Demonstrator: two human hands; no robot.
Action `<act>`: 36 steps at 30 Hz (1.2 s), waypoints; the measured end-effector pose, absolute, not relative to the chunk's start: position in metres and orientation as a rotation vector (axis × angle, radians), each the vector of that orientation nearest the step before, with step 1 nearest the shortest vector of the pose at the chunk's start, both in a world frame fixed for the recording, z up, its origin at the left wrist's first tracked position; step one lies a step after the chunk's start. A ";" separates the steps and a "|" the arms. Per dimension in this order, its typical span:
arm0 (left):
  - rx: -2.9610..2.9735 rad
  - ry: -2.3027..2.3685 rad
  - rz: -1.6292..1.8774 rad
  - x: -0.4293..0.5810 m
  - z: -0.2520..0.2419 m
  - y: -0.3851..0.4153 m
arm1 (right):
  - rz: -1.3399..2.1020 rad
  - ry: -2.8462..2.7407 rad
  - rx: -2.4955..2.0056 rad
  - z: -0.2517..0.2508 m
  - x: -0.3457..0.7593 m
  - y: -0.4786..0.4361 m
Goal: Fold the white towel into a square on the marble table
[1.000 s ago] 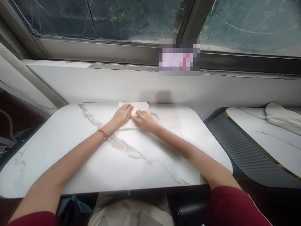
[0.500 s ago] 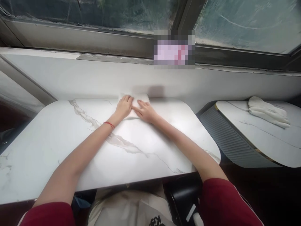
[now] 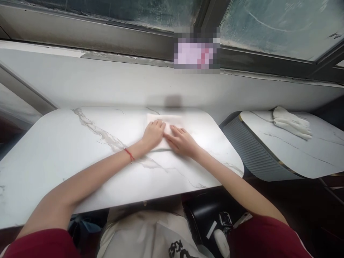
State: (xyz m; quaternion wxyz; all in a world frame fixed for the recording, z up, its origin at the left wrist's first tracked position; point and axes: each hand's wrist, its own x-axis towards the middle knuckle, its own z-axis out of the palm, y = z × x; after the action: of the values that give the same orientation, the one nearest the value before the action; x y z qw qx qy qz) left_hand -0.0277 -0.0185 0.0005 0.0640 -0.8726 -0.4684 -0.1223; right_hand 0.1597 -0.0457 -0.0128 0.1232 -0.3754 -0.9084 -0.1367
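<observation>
A folded white cloth (image 3: 172, 120) lies flat on the white marble table (image 3: 80, 150), near its far edge by the wall. My left hand (image 3: 153, 133) rests palm down on the cloth's left part, fingers stretched out together. My right hand (image 3: 181, 140) lies flat on the cloth's right part, fingers extended toward the left hand. The fingertips of both hands nearly meet over the middle of the cloth. A red string bracelet (image 3: 129, 154) circles my left wrist. Most of the cloth is hidden under my hands.
A second marble table (image 3: 295, 150) stands to the right with a white glove-like cloth (image 3: 291, 122) on it. A grey ribbed seat back (image 3: 252, 150) fills the gap between the tables. A window sill and wall (image 3: 107, 86) run behind. A white bag (image 3: 150, 233) sits on my lap.
Both hands with the cloth under them have slid toward me and slightly right, away from the wall. The view has tilted down.
</observation>
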 end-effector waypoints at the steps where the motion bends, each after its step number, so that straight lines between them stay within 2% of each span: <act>1: -2.663 -1.372 -0.367 -0.020 0.000 -0.029 | -0.419 -2.632 -1.088 -0.014 0.169 -0.060; 9: -2.835 -0.913 -0.352 0.036 -0.005 -0.103 | -0.584 -2.497 -1.251 -0.008 0.220 -0.174; 15: -2.910 -0.727 -0.485 0.082 -0.013 -0.102 | -0.548 -2.376 -1.650 0.010 0.230 -0.198; 20: -2.989 -0.638 -0.528 0.132 -0.016 -0.069 | -0.394 -2.196 -2.209 0.026 0.240 -0.179; 23: -2.993 -0.698 -0.497 0.153 -0.017 -0.051 | -0.324 -2.154 -2.388 0.031 0.252 -0.161; 36: -2.880 -1.285 -0.548 0.144 -0.008 0.031 | 0.089 -2.402 -2.041 0.037 0.288 -0.027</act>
State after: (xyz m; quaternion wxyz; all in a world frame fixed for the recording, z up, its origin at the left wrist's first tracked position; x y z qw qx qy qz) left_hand 0.1441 0.0315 -0.0083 -0.0297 -0.8993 -0.4012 -0.1713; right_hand 0.2881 -0.0268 0.0373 -0.0060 -0.6472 -0.7618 0.0282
